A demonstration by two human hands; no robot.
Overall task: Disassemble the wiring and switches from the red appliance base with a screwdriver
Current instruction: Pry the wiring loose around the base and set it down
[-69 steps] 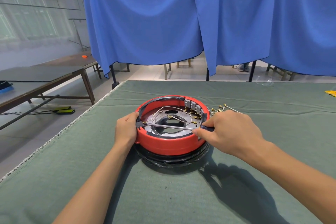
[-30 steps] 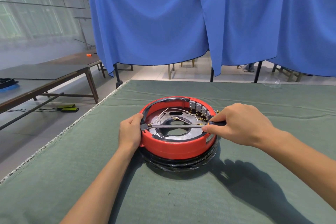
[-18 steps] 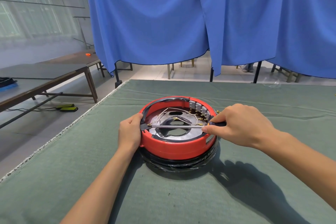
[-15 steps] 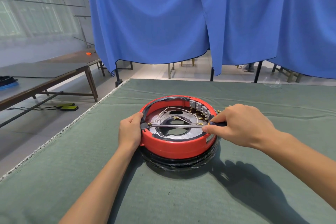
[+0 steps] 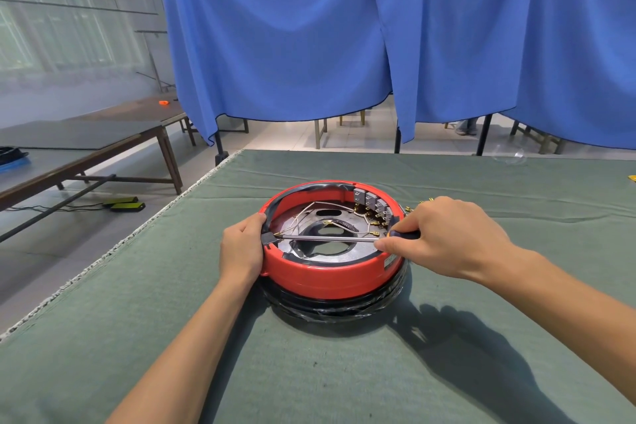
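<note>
Head view: a red base (image 5: 327,277) sits mid-surface (image 5: 344,372) on green cloth, open side up. The left hand (image 5: 241,249) grips its left rim. The right hand (image 5: 444,237) pinches the dark handle of a screwdriver (image 5: 330,238), whose shaft lies across the opening, tip at a black part on the left inner wall. White wires (image 5: 320,208) with brass terminals run over the metal plate inside to grey switches (image 5: 373,205) along the far right wall. Blue curtains (image 5: 344,27) hang behind.
</note>
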